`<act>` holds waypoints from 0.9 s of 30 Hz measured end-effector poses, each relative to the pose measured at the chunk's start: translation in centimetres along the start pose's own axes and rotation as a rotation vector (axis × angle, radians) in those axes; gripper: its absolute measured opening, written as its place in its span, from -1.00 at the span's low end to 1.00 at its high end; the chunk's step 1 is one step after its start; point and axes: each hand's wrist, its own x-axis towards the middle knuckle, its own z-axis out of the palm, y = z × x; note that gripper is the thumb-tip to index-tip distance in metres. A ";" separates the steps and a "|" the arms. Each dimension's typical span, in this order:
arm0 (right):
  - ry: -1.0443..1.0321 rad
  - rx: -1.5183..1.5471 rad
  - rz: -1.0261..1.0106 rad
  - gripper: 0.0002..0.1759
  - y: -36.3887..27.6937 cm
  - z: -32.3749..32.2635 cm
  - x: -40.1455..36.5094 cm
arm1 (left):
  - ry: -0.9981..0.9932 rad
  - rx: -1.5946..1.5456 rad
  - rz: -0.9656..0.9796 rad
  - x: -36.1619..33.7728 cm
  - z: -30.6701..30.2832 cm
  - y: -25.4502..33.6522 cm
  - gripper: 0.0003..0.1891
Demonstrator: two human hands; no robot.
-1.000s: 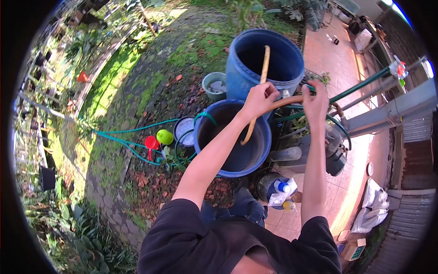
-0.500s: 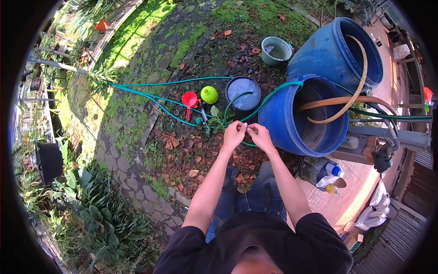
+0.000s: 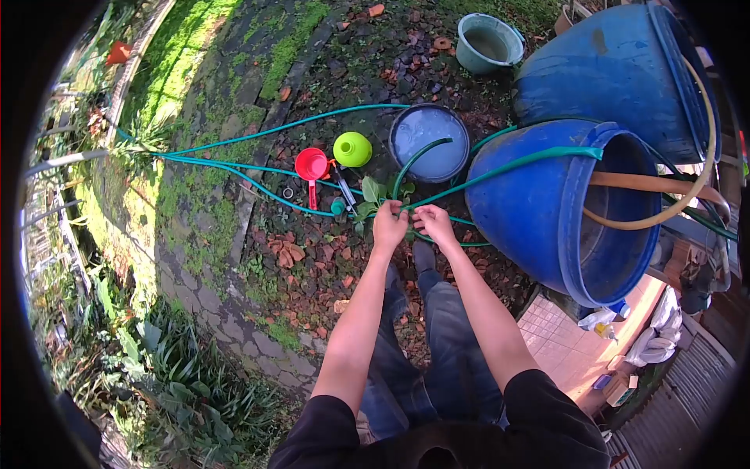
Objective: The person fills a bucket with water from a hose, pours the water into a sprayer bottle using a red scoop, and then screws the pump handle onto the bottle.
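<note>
My left hand (image 3: 391, 225) is closed, its fingertips pinched at the edge of a leafy green plant (image 3: 371, 191); what they hold is too small to make out. Just to its right, my right hand (image 3: 434, 223) has its fingers bent together beside a thin green hose (image 3: 402, 176), and anything between them is hidden. A small gap separates the two hands. Left of them lie a red dipper (image 3: 312, 164), a lime-green round bottle (image 3: 352, 149) and a green cap-like piece (image 3: 337, 206). Behind the hands stands a round black-rimmed tub (image 3: 430, 144) with greyish liquid.
On the right, a big blue barrel (image 3: 523, 207) leans with hoses running into it, and a second blue barrel (image 3: 609, 82) lies behind. A grey-green bucket (image 3: 488, 44) stands at the back. Green hoses (image 3: 258, 134) cross the ground. Broken reddish shards (image 3: 287, 252) lie about.
My hands have drawn slightly apart, after the fingertips were together. The view has shifted, so the barrels look larger and farther right.
</note>
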 end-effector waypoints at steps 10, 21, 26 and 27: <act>0.415 -0.113 -0.166 -0.28 11.5 1.2 24.3 | 0.008 0.134 0.076 15.4 9.5 -14.7 -0.38; 0.438 -0.297 -0.087 -0.60 7.9 4.1 20.5 | -0.329 -0.207 0.096 13.6 7.5 -14.1 -0.64; 0.344 0.154 -0.106 -0.76 5.5 4.6 13.8 | -0.396 -0.286 0.139 9.6 6.5 -12.4 -0.67; 0.387 0.140 -0.127 -0.77 5.5 4.4 12.9 | -0.398 -0.304 0.155 8.6 6.4 -12.0 -0.66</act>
